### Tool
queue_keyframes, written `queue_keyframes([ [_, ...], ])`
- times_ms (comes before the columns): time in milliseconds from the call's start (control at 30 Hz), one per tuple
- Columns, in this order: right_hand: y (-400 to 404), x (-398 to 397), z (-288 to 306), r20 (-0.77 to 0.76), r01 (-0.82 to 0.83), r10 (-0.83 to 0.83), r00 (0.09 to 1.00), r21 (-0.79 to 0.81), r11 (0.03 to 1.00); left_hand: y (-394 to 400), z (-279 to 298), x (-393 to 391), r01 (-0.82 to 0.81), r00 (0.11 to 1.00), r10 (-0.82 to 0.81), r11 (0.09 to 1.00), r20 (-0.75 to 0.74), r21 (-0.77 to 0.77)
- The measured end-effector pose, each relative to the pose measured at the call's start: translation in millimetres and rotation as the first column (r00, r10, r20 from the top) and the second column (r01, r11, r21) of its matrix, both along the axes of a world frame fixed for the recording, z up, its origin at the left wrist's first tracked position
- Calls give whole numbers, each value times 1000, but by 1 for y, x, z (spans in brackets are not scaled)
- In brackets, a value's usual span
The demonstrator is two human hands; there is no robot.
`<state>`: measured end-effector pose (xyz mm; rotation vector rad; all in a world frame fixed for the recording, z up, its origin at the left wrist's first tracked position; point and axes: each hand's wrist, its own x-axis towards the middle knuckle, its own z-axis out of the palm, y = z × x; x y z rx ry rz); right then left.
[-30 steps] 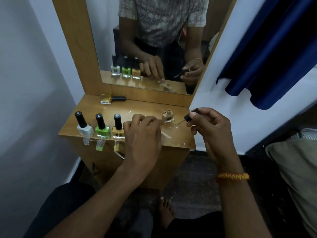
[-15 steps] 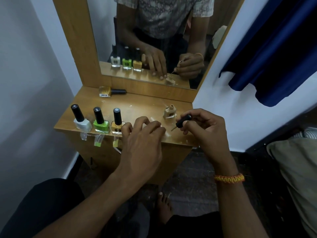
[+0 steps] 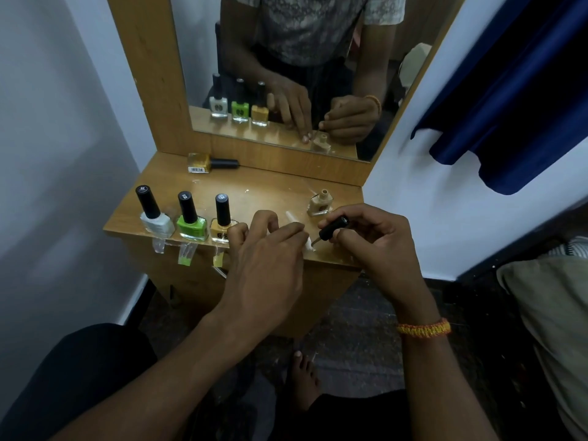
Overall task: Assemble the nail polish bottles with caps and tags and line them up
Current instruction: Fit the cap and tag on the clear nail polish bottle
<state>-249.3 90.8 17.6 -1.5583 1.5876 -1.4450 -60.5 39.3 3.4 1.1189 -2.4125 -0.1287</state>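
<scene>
Three capped bottles stand in a row at the shelf's front edge: white (image 3: 156, 220), green (image 3: 192, 225) and yellow (image 3: 221, 229), each with a clear tag hanging below. An uncapped beige bottle (image 3: 320, 203) stands at the right of the wooden shelf (image 3: 254, 189). My right hand (image 3: 375, 240) pinches the black brush cap (image 3: 334, 228), its brush tip pointing down-left onto a white tag strip (image 3: 299, 229). My left hand (image 3: 270, 253) rests on the shelf with curled fingertips pressing that strip down.
A gold bottle with a black cap (image 3: 211, 162) lies on its side at the back left. A mirror (image 3: 286, 68) stands behind the shelf and reflects the bottles and hands. A blue curtain (image 3: 509, 90) hangs at the right.
My right hand has lowered the brush cap from beside the beige bottle toward the shelf front, its tip now at the white strip. My left hand stays on the strip.
</scene>
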Motion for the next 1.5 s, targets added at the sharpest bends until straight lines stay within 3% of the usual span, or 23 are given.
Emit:
queue_keyframes([
  [233, 1, -1, 1, -17, -33, 34, 999, 28, 999, 0, 1, 1, 19, 999, -20, 1000, 25, 6],
  [500, 2, -2, 7, -2, 31, -31, 1000, -80, 996, -1, 1, 3, 31, 997, -32, 999, 65, 26],
  [767, 2, -1, 5, -83, -51, 53, 995, 27, 998, 1, 5, 3, 37, 996, -44, 996, 79, 82],
  [1033, 3, -5, 9, -24, 28, -31, 999, -120, 992, 1, 4, 3, 41, 997, -47, 994, 59, 98],
  [1267, 2, -6, 3, -113, -14, 17, 993, 24, 1000, 2, 6, 2, 32, 996, -40, 995, 82, 98],
  [1500, 1, -5, 8, -28, 39, -41, 999, -76, 996, 0, 6, 3, 37, 995, -46, 995, 86, 97],
])
